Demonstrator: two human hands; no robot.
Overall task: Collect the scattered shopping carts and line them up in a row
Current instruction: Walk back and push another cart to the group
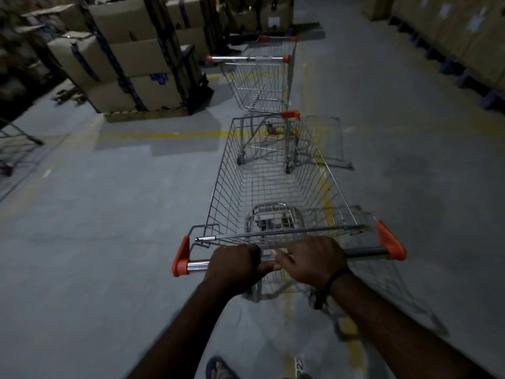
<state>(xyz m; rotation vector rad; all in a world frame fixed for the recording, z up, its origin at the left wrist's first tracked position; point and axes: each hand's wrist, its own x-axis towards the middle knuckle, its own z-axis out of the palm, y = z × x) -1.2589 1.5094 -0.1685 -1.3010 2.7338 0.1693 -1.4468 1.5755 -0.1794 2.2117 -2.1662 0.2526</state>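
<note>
Carts stand on the grey floor (82, 255) of a dim storeroom. The near cart (237, 187) is right in front of the person, in the middle of the view. The left hand (233, 265) and the right hand (314, 262) sit side by side on its handle bar (366, 252). The fingers of both hands are curled tight around the bar. A black band (337, 277) is on the right wrist. Just past the near cart's front stands a second cart (257, 83), facing the same way. I cannot tell if the two touch. A third cart (277, 38) shows its handle just beyond that one. Tall stacks of brown boxes (128, 58) stand far on the left. Another cart (13, 143) peeks in at the left edge. A yellow line (153, 135) runs across the floor.
</note>
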